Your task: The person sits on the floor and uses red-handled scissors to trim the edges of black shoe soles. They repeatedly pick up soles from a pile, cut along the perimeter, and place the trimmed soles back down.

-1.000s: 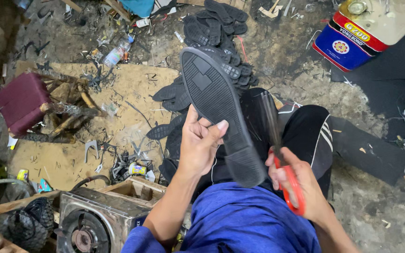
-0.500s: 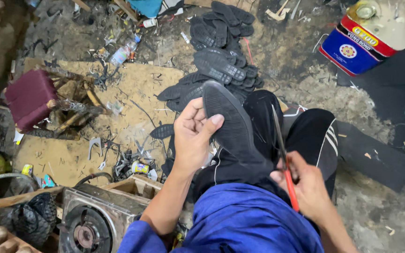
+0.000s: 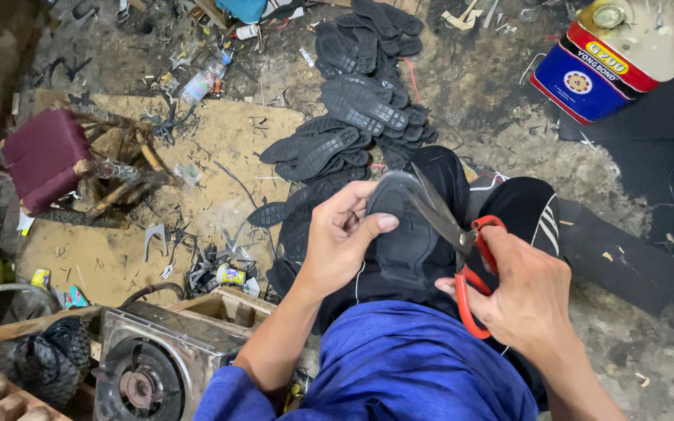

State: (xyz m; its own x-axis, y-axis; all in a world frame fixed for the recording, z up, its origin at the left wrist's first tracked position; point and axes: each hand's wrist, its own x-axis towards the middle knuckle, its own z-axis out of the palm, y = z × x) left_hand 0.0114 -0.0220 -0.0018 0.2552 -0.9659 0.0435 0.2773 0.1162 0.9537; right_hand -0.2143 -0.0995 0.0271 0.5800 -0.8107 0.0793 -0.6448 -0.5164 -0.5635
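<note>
I observe my left hand (image 3: 341, 238) grasping the black shoe sole (image 3: 403, 234) over my lap, thumb pressed on its face, while my right hand (image 3: 528, 292) clenches the red-handled scissors (image 3: 462, 249), blades at the sole's upper right edge. Beyond the knees lies a pile of soles (image 3: 356, 101); a glue can (image 3: 598, 58) sits far right, a small stove (image 3: 154, 366) close left, littered floor between.
</note>
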